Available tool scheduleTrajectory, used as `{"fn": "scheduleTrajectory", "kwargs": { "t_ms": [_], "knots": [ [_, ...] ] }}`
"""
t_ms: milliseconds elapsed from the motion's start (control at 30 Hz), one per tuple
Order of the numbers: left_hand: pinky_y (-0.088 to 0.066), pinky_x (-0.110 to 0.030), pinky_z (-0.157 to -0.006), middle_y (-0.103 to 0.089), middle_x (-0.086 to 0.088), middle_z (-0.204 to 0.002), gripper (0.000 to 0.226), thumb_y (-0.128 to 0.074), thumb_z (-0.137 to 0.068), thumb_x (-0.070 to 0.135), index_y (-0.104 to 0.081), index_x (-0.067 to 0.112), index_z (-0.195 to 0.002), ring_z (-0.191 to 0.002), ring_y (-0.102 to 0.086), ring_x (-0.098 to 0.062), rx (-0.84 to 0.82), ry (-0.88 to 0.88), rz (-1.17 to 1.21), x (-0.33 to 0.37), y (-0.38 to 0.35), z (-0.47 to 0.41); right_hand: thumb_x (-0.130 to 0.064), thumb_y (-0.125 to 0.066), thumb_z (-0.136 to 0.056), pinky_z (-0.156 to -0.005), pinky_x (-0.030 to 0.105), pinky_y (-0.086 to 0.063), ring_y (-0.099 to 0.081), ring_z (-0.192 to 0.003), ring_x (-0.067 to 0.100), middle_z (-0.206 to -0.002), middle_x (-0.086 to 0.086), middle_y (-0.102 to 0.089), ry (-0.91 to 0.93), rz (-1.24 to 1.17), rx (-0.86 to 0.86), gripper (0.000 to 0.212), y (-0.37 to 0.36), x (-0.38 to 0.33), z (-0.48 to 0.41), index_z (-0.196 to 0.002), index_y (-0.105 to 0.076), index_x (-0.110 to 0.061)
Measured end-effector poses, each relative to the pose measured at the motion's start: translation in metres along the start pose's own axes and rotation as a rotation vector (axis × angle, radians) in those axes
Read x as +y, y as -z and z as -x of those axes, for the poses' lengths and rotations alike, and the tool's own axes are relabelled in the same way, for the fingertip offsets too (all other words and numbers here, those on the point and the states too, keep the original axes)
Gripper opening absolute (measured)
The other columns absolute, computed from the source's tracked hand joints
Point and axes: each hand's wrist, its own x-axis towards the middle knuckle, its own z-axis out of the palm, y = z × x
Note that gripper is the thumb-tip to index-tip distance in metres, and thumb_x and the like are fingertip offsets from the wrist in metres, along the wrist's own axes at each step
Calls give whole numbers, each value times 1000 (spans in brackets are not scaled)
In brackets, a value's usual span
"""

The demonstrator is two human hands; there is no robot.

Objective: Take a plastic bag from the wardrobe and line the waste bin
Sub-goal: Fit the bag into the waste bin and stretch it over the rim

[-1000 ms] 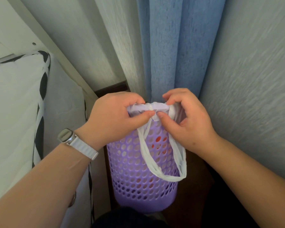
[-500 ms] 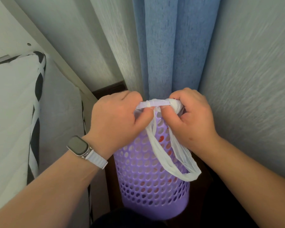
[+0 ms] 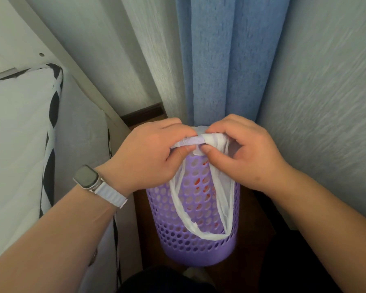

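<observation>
- Bag (image 3: 224, 199) folded over bin (image 3: 199, 246) rim, handle loop hanging outside.
- Left hand (image 3: 150, 153) and right hand (image 3: 243, 153) side by side, knuckles up, both pinching bag at rim.

A blue curtain (image 3: 224, 60) hangs in straight folds down the middle of the view, its lower edge reaching the corner of the room. To its left a pale, textured wall (image 3: 106, 51) runs back at an angle, and to its right a second pale wall (image 3: 325, 102) with the same rough, streaked finish fills the side. A dark skirting board (image 3: 143, 114) lines the foot of the left wall. The floor (image 3: 258, 220) is dark reddish-brown wood. Along the left side lies a bed with a white mattress (image 3: 13, 134) edged in black-and-white patterned trim (image 3: 51, 127), set against a white frame board (image 3: 57, 60) with a small screw hole. Soft, even daylight fills the corner.
</observation>
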Motion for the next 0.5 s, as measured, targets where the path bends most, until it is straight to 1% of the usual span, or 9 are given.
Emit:
{"fn": "scheduleTrajectory", "kwargs": {
  "t_ms": [133, 267, 400, 500],
  "knots": [
    [-43, -30, -61, -62, -2, -80, 27, -47, -94, 27, -67, 9, -92, -71, -59, -23, 52, 14, -90, -1, 0, 0, -34, -71, -82, -72, 46, -47, -58, -77, 21, -82, 3, -62, 9, 36, -49, 26, 10, 8, -4, -94, -68, -11],
    [-44, -33, -58, -64, -1, -76, 30, -46, -93, 30, -64, 9, -83, -68, -60, -21, 159, 71, -91, -1, 0, 2, -41, -68, -83, -72, 40, -45, -55, -77, 19, -82, 0, -60, -26, 4, 11, 31, 12, 11, -6, -92, -67, -11],
    [-46, -33, -61, -65, -1, -76, 28, -48, -92, 30, -65, 9, -84, -69, -60, -19, 171, 90, -35, 4, -5, 2, -37, -64, -82, -65, 46, -43, -50, -69, 20, -73, 0, -56, -57, 5, 122, 28, 6, 7, -4, -80, -61, -9],
    [-49, -37, -65, -64, 1, -81, 28, -49, -93, 29, -67, 8, -92, -74, -60, -16, 141, 85, 84, 4, -2, 0, -36, -63, -81, -63, 47, -42, -49, -66, 20, -69, -3, -52, -64, 59, 174, 27, 5, 4, -3, -75, -59, -10]
  ]
}}
